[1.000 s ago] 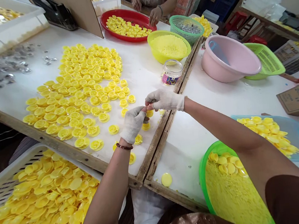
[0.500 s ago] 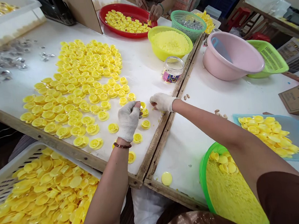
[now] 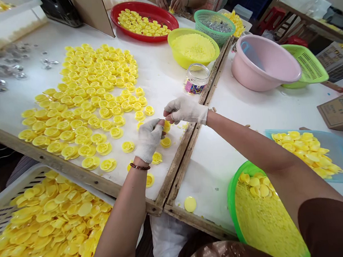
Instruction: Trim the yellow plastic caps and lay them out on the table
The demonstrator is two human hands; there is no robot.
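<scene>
My left hand (image 3: 150, 138), in a white fingerless glove with a beaded bracelet at the wrist, has its fingers closed above the white tabletop (image 3: 152, 84). What sits in its fingertips is hidden. My right hand (image 3: 182, 110), gloved the same way, is just up and to the right, fingertips pinched close to the left ones; anything between them is too small to make out. Small yellow cup-shaped pieces (image 3: 166, 142) lie below and around both hands. Many more yellow pieces (image 3: 94, 79) spread over the table to the left. An open clear jar (image 3: 196, 79) stands beyond my right hand.
Yellow pieces fill a white basket (image 3: 37, 167) at lower left. A green tub (image 3: 231, 203) is under my right forearm. Beyond are a yellow-green bowl (image 3: 179, 57), red tray (image 3: 161, 18), pink basin (image 3: 263, 73) and another person's hands (image 3: 178, 1). Wooden strips (image 3: 177, 164) divide the tables.
My right hand has risen slightly from the tabletop and turned over toward my left fingertips. My left hand has hardly moved. The other person's hand has left the red tray.
</scene>
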